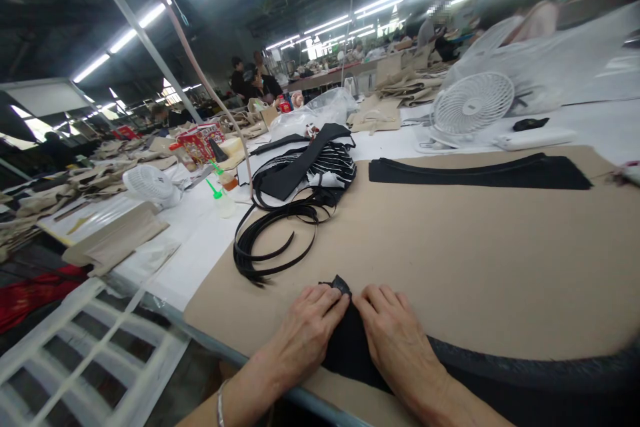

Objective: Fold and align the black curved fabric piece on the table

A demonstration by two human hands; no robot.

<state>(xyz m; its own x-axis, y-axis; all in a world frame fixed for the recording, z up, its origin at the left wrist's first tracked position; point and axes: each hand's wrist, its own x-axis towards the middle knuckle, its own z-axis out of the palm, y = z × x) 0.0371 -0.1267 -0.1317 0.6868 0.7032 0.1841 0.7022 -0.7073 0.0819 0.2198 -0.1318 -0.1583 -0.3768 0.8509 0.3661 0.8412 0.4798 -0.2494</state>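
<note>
My left hand (306,331) and my right hand (395,333) lie side by side at the near edge of a brown cardboard sheet (450,247). Both press flat on a black fabric piece (347,347), fingertips pinching its folded tip between them. The fabric runs off to the right along the table edge as a long dark band (525,360). A bundle of black strips (273,230) lies just beyond my left hand.
A pile of black and striped fabric (310,163) and a long black cut piece (480,172) lie farther back. A white desk fan (470,107), glue bottles (223,197), a second fan (150,185) and plastic bags sit behind. Other workers are at distant tables. A white rack (85,347) stands lower left.
</note>
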